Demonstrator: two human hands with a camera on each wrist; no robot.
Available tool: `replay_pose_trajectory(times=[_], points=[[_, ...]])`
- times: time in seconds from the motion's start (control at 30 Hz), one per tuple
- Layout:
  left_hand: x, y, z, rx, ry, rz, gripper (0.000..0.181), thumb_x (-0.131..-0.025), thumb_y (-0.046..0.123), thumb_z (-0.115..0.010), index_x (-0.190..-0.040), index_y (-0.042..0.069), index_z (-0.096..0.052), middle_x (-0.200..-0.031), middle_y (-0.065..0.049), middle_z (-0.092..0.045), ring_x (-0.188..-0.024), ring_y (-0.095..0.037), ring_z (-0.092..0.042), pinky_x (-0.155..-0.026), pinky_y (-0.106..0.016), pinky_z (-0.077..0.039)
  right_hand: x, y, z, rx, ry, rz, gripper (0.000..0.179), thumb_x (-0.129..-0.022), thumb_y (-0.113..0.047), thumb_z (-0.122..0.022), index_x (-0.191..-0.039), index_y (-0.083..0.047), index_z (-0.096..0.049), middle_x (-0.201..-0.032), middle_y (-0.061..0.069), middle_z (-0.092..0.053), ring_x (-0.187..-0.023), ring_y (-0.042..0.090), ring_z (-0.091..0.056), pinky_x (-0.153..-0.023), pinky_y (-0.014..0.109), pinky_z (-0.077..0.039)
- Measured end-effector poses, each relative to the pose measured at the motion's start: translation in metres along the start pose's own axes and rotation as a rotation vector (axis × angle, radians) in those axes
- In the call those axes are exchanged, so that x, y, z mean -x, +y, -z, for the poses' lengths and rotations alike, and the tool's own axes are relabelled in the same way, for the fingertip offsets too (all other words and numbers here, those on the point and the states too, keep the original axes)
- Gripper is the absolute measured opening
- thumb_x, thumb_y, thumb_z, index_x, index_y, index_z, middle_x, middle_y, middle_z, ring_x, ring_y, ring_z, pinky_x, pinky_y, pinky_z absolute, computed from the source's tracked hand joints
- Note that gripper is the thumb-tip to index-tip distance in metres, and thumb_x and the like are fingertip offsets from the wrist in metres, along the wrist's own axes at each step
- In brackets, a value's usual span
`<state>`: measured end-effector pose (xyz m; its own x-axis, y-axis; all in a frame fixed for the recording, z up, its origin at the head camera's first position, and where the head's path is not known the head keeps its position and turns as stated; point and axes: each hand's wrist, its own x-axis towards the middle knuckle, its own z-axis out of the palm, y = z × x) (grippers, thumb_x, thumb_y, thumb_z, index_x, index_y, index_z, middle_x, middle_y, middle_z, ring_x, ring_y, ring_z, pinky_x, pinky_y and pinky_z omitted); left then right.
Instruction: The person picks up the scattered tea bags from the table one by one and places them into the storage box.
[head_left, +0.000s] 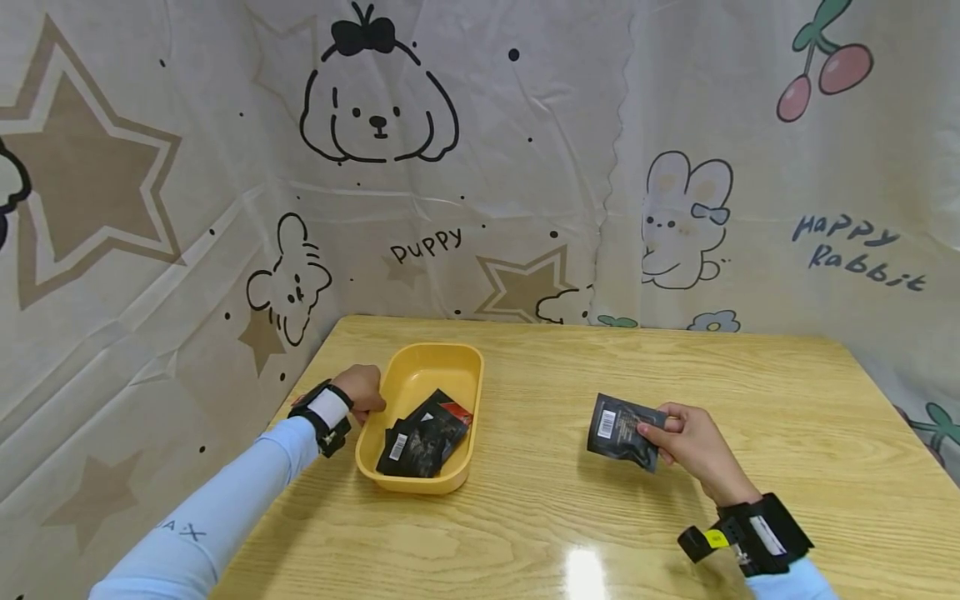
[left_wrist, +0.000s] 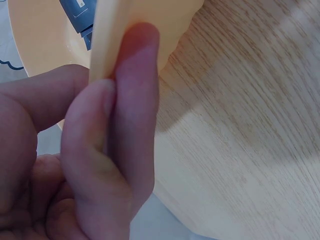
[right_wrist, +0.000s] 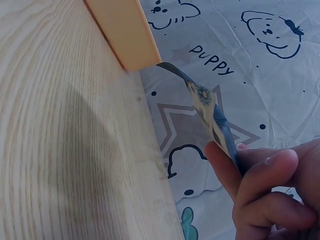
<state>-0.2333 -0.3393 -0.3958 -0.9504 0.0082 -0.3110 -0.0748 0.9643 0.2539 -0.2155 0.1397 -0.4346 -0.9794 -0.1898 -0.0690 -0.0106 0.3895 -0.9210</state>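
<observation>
A yellow plastic tray [head_left: 420, 367] stands on the left part of the table, with several black packets [head_left: 423, 442] lying overlapped inside it. My left hand [head_left: 362, 390] pinches the tray's left rim; in the left wrist view the thumb and fingers [left_wrist: 137, 100] are on both sides of the wall. Over the right half of the table, my right hand [head_left: 693, 442] holds a black sachet [head_left: 622, 429] by its right edge between thumb and fingers. A white barcode label faces up on it. The right wrist view shows this sachet [right_wrist: 212, 112] nearly edge-on.
The light wood table [head_left: 540, 500] runs back to a patterned cloth [head_left: 540, 167] hanging behind and at the left. Bands with small devices circle both wrists. A bright reflection lies near the table's front.
</observation>
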Motion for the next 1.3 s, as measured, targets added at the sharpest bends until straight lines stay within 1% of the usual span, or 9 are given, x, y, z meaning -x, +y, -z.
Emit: replay_pose_trajectory(times=[0.23,0.47,0.67,0.83,1.0,1.17,1.2,1.3], points=[[0.000,0.000,0.000,-0.014,0.009,0.004,0.010,-0.079,0.000,-0.063,-0.069,0.000,-0.061,-0.056,-0.005,-0.060,-0.044,-0.012,-0.058,-0.054,-0.031,-0.058,-0.004,-0.004,-0.001,0.008,-0.014,0.023,0.024,-0.092,-0.010,-0.065,-0.105,0.008,-0.054,-0.061,0.003,-0.055,-0.051,0.017,-0.047,-0.047,0.023,-0.036],[0.001,0.002,0.000,-0.019,0.004,0.018,0.008,-0.079,0.001,-0.063,-0.072,0.000,-0.060,-0.058,-0.005,-0.060,-0.045,-0.014,-0.060,-0.055,-0.032,-0.058,-0.007,-0.011,-0.006,0.001,-0.022,0.040,0.024,-0.092,-0.009,-0.065,-0.106,0.007,-0.055,-0.063,0.002,-0.059,-0.050,0.017,-0.047,-0.047,0.023,-0.036],[-0.001,0.001,0.000,-0.028,0.022,0.006,0.008,-0.079,0.001,-0.063,-0.071,0.000,-0.060,-0.058,-0.006,-0.060,-0.045,-0.014,-0.060,-0.053,-0.031,-0.058,-0.008,-0.019,-0.014,-0.018,-0.046,0.064,0.026,-0.092,-0.011,-0.065,-0.106,0.008,-0.055,-0.064,0.002,-0.059,-0.049,0.016,-0.046,-0.047,0.023,-0.035],[0.000,0.002,-0.001,-0.020,0.014,0.025,0.006,-0.080,0.001,-0.064,-0.075,0.000,-0.060,-0.060,-0.006,-0.061,-0.044,-0.013,-0.058,-0.055,-0.031,-0.058,-0.009,-0.020,-0.016,-0.014,-0.043,0.053,0.023,-0.092,-0.010,-0.065,-0.103,0.006,-0.055,-0.062,0.002,-0.058,-0.049,0.018,-0.047,-0.048,0.023,-0.035],[0.002,0.003,0.000,-0.022,0.010,0.015,0.006,-0.080,0.001,-0.064,-0.076,-0.001,-0.061,-0.061,-0.006,-0.062,-0.045,-0.014,-0.060,-0.054,-0.031,-0.058,-0.011,-0.019,-0.018,-0.008,-0.040,0.047,0.021,-0.092,-0.010,-0.065,-0.103,0.006,-0.056,-0.061,0.002,-0.056,-0.050,0.017,-0.047,-0.048,0.023,-0.035],[-0.003,0.000,0.000,-0.016,-0.006,0.017,0.005,-0.079,0.001,-0.064,-0.075,-0.002,-0.061,-0.061,-0.009,-0.063,-0.047,-0.017,-0.062,-0.053,-0.030,-0.058,-0.012,-0.020,-0.019,-0.013,-0.043,0.046,0.022,-0.092,-0.010,-0.065,-0.103,0.006,-0.056,-0.064,0.002,-0.059,-0.049,0.014,-0.046,-0.048,0.023,-0.034],[-0.006,-0.004,-0.001,-0.009,-0.006,0.001,0.006,-0.078,0.001,-0.064,-0.074,-0.002,-0.061,-0.060,-0.008,-0.062,-0.045,-0.016,-0.061,-0.050,-0.028,-0.056,-0.012,-0.021,-0.020,-0.015,-0.041,0.042,0.021,-0.092,-0.010,-0.065,-0.103,0.006,-0.056,-0.064,0.002,-0.059,-0.049,0.014,-0.045,-0.048,0.022,-0.034],[-0.007,-0.005,-0.001,-0.007,-0.016,-0.001,0.006,-0.078,0.001,-0.064,-0.075,-0.002,-0.061,-0.060,-0.008,-0.062,-0.045,-0.016,-0.061,-0.049,-0.027,-0.056,-0.012,-0.023,-0.022,-0.015,-0.044,0.040,0.021,-0.091,-0.010,-0.065,-0.102,0.006,-0.057,-0.063,0.002,-0.058,-0.049,0.015,-0.046,-0.048,0.022,-0.034]])
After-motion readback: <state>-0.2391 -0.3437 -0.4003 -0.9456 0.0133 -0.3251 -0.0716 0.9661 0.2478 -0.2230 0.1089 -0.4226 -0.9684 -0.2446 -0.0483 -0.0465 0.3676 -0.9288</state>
